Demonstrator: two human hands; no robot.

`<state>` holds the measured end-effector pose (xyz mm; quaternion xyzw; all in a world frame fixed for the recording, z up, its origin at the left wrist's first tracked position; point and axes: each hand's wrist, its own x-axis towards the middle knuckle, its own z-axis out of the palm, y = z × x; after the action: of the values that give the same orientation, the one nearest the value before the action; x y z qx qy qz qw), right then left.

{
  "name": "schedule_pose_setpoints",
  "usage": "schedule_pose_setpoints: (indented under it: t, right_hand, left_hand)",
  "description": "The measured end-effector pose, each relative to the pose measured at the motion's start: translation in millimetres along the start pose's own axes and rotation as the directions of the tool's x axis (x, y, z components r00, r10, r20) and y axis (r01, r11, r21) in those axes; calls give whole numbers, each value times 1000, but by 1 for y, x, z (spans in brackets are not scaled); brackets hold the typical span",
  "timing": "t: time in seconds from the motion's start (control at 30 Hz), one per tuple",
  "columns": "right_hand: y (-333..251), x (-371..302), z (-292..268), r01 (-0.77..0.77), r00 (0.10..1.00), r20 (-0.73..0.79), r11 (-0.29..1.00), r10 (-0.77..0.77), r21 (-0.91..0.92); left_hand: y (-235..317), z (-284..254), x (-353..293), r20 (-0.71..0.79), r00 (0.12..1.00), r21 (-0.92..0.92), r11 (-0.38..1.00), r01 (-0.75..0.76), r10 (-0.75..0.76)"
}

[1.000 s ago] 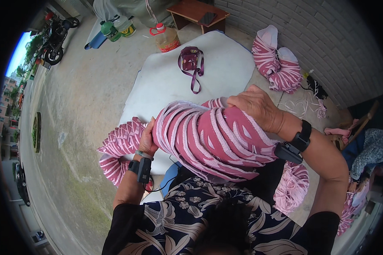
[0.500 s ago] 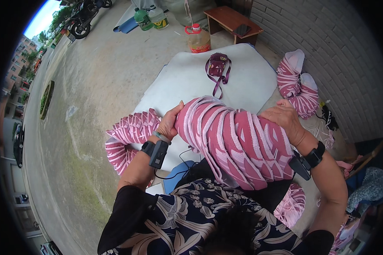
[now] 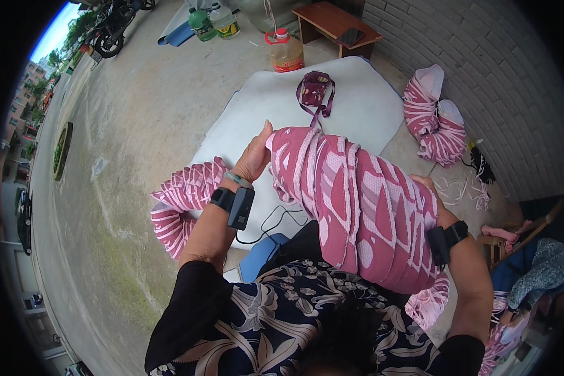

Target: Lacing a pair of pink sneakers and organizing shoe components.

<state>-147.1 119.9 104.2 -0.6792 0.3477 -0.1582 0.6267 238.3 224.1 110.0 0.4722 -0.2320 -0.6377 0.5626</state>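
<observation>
Across my lap, between both hands, is a thick stack of pink-and-white fabric pieces (image 3: pixel 363 207), nested in layers and shaped like knit shoe uppers. My left hand (image 3: pixel 255 155) is closed against the stack's upper left end, thumb pointing up. At its right side, my right hand (image 3: pixel 431 188) grips round the edge, with most of its fingers hidden behind the fabric. A curved bundle of similar pieces (image 3: pixel 188 191) lies beside my left forearm. More of them sit in a bent bundle (image 3: pixel 433 119) by the wall, and a further pink bundle (image 3: pixel 431 302) is below my right wrist.
A white sheet (image 3: pixel 250 106) covers the ground ahead, with a maroon strapped pouch (image 3: pixel 315 91) on it. Beyond stand a red-capped jug (image 3: pixel 286 51), bottles (image 3: pixel 202 25) and a wooden bench (image 3: pixel 335 22). A brick wall (image 3: pixel 482 69) rises on the right; a person's sleeve (image 3: pixel 542 272) shows at lower right.
The stack has turned, its right end now lower and nearer me. My right hand has slid from its top round to the right side; my left hand stays at the left end.
</observation>
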Motion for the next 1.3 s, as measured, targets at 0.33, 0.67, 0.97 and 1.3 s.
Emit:
schedule_pose_setpoints:
  t: [0.33, 0.67, 0.97, 1.3]
  right_hand:
    - [18, -23, -8, -177, 969, -99, 916, 226, 360]
    - [36, -23, 4, -105, 953, -144, 737, 267, 668]
    - [-7, -54, 21, 113, 914, -208, 710, -349, -695]
    - [-12, -1, -18, 323, 820, -243, 769, -518, -552]
  left_hand:
    - [-34, 7, 54, -56, 946, 282, 914, -291, 318]
    - [-49, -13, 71, -76, 997, 167, 985, 42, -30]
    - [-80, -24, 68, -105, 985, -147, 982, 118, -134]
    - [-26, -24, 105, -161, 960, 26, 972, 234, -227]
